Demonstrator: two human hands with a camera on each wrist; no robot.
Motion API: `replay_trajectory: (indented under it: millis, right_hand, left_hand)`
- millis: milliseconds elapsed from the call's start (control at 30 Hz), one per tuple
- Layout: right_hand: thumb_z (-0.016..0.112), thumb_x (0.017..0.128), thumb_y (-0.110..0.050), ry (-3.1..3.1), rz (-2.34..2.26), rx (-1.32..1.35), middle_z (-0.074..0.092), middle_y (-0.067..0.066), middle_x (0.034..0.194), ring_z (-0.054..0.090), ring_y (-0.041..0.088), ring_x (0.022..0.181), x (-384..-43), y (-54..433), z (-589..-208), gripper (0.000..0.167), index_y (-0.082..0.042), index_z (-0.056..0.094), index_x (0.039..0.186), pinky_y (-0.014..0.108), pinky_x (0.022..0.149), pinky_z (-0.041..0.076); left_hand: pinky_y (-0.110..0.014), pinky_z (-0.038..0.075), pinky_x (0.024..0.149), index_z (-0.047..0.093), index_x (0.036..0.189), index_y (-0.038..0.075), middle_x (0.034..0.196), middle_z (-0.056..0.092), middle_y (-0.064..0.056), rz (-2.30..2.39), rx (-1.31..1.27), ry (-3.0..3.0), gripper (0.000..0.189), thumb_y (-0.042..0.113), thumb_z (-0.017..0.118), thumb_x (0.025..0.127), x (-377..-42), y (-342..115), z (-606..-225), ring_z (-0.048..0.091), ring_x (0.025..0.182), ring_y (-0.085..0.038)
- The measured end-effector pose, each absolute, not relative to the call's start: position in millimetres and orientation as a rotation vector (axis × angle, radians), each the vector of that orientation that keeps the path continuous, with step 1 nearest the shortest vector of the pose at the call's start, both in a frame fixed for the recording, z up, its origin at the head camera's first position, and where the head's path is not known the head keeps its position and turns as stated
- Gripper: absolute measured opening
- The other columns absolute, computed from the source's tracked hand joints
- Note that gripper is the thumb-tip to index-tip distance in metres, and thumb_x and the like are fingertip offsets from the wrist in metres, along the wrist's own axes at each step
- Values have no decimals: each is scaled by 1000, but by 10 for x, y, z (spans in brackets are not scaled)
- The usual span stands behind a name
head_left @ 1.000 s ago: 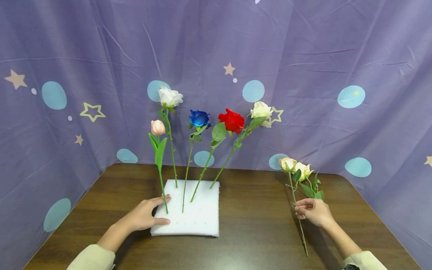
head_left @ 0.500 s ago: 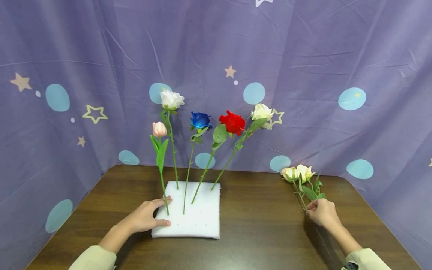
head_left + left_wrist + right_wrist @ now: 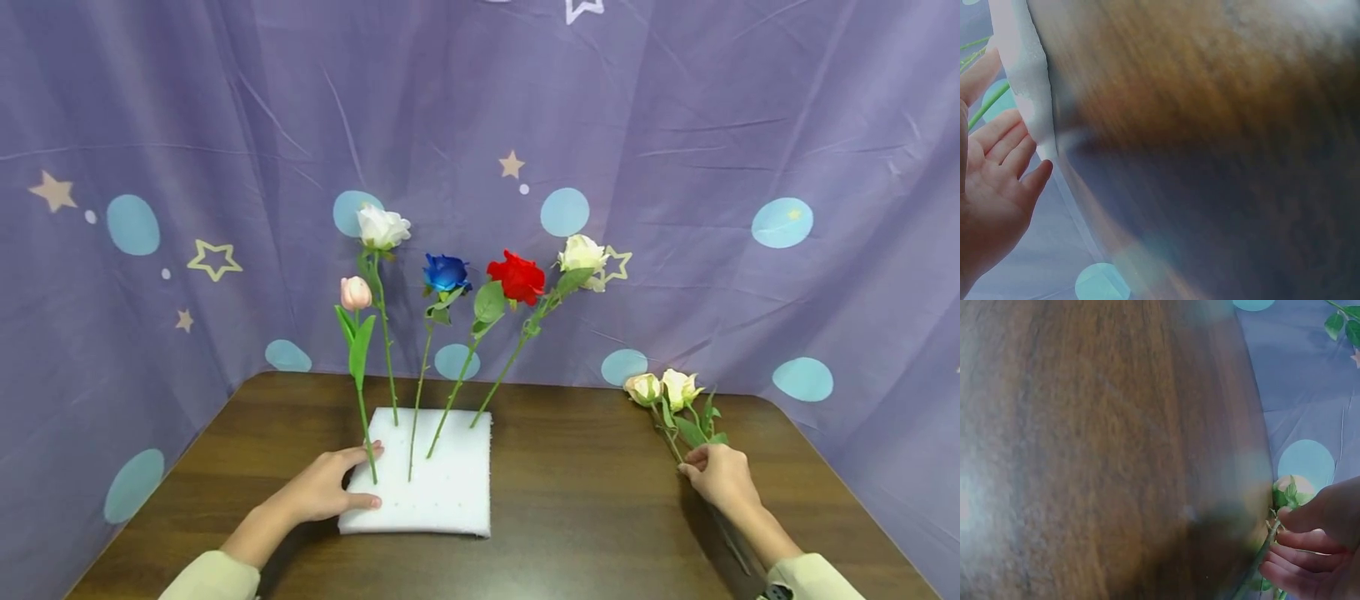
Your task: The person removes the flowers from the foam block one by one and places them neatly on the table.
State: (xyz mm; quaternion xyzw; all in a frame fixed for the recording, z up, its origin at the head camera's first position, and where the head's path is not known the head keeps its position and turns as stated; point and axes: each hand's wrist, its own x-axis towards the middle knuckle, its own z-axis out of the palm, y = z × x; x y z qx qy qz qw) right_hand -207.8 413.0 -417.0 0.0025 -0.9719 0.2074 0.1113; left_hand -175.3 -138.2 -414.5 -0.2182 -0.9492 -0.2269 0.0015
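My left hand [image 3: 321, 487] rests on the left edge of a white foam block [image 3: 457, 487], thumb and fingers spread, the fingers fairly straight in the left wrist view. Near it a pink tulip [image 3: 356, 293] stands in the foam. At the table's right side, my right hand [image 3: 722, 477] pinches the stem of a cream rose [image 3: 643, 389] between thumb and fingers. Its lower stem [image 3: 1262, 555] runs past the thumb in the right wrist view. A second pale yellow rose [image 3: 680, 389] lies right beside it, its stem partly hidden by the hand.
Also standing in the foam are a white rose [image 3: 383, 227], a blue rose [image 3: 446, 273], a red rose [image 3: 517, 277] and a cream-white rose [image 3: 582, 254] that leans right. Small holes mark the foam's front part. A purple curtain [image 3: 450, 108] closes off the brown table [image 3: 585, 500] behind.
My right hand has moved right and lowered the cream rose beside the other one, its stem now slanting under the hand. My left hand stays at the foam. The head view has shifted slightly.
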Motion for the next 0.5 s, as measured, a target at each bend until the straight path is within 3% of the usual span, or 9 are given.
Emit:
replay_trajectory:
  millis: [200, 500]
  right_hand:
    - [71, 81, -15, -2805, 639, 44, 73, 14, 70, 68, 22, 61, -2073, 4138, -4143, 17, 2, 72, 78, 37, 58, 52]
    - [72, 82, -14, -2794, 691, 118, 74, 14, 75, 70, 20, 63, -2073, 4015, -4033, 14, 0, 73, 83, 38, 62, 54]
  left_hand:
    - [-55, 42, 105, 56, 132, 0, 139, 54, -19, -725, -682, -2977, 76, 44, 78, 75, -1761, -1384, -4147, 53, 127, -42]
    - [-56, 42, 106, 55, 134, 2, 141, 53, -18, -737, -652, -3005, 77, 45, 78, 75, -1752, -1376, -4146, 51, 128, -42]
